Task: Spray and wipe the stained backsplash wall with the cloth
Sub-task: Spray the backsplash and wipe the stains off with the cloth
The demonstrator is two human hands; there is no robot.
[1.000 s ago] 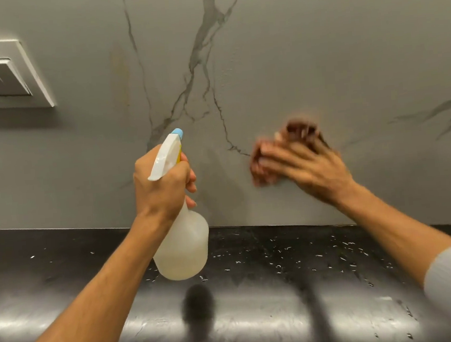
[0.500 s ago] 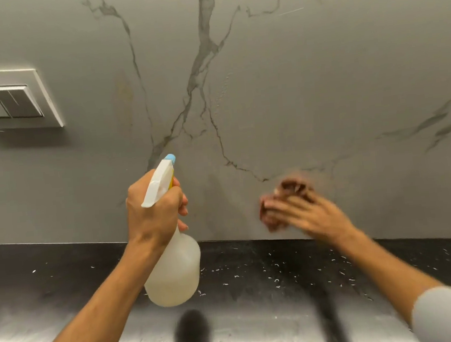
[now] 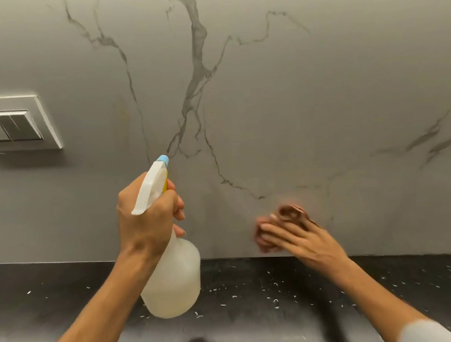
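Observation:
The grey marble-veined backsplash wall (image 3: pixel 307 95) fills the upper view. A faint yellowish stain streak (image 3: pixel 124 119) runs down it right of the switch plate. My left hand (image 3: pixel 147 221) grips a white translucent spray bottle (image 3: pixel 174 279) by its neck, the blue nozzle tip pointing at the wall. My right hand (image 3: pixel 304 240) presses a crumpled brown cloth (image 3: pixel 291 214) flat against the wall just above the counter's back edge. The cloth and fingers are blurred with motion.
A white socket and switch plate (image 3: pixel 10 127) is mounted on the wall at the left. The glossy black countertop (image 3: pixel 285 302) below carries scattered droplets and white flecks.
My right hand with the cloth has slid down the wall towards the counter edge. The view has tilted up, showing more wall. The spray bottle stays held in much the same pose.

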